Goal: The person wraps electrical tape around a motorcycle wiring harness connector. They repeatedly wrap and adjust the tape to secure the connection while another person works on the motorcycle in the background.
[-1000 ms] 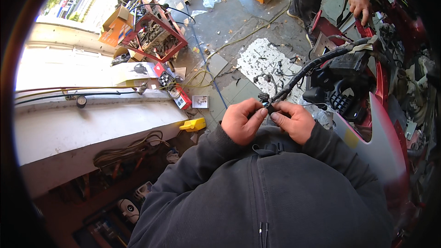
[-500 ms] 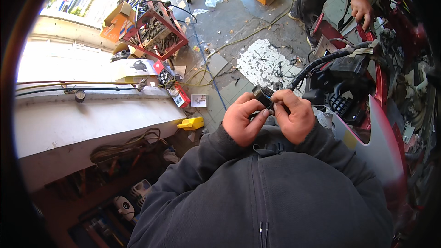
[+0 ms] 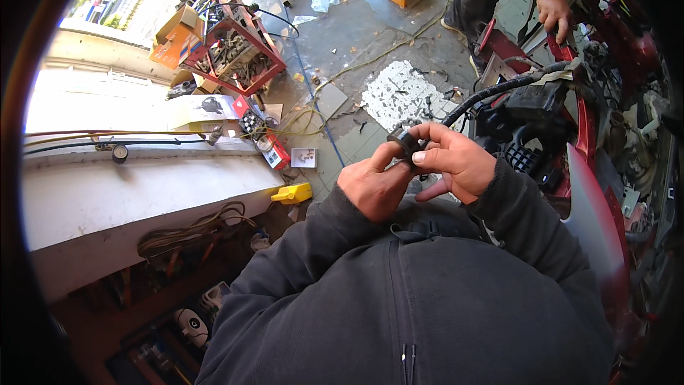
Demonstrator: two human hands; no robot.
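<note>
Your left hand (image 3: 372,182) and right hand (image 3: 459,162) pinch together on a small black plastic-looking piece (image 3: 406,142), near the thick black tape-wrapped cable (image 3: 499,88), seemingly bracing it steady.

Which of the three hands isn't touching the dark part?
The co-worker's hand, on red bodywork; the left hand and right hand touch the dark part.

Light: daylight, strongest far left of and beyond the fingers (image 3: 436,133), bleaching the pale wall (image 3: 89,96) to white. Shade: deep beneath the ledge (image 3: 160,182), left of the fingers; dimmer among the red metal parts (image 3: 586,128) to their right. Detail: fingers fairly crisp; dark piece (image 3: 405,143) between them mostly black. Lens: fisheye, edges bending outward, black vignette all round, faint coloured flare at far-left rim.
</note>
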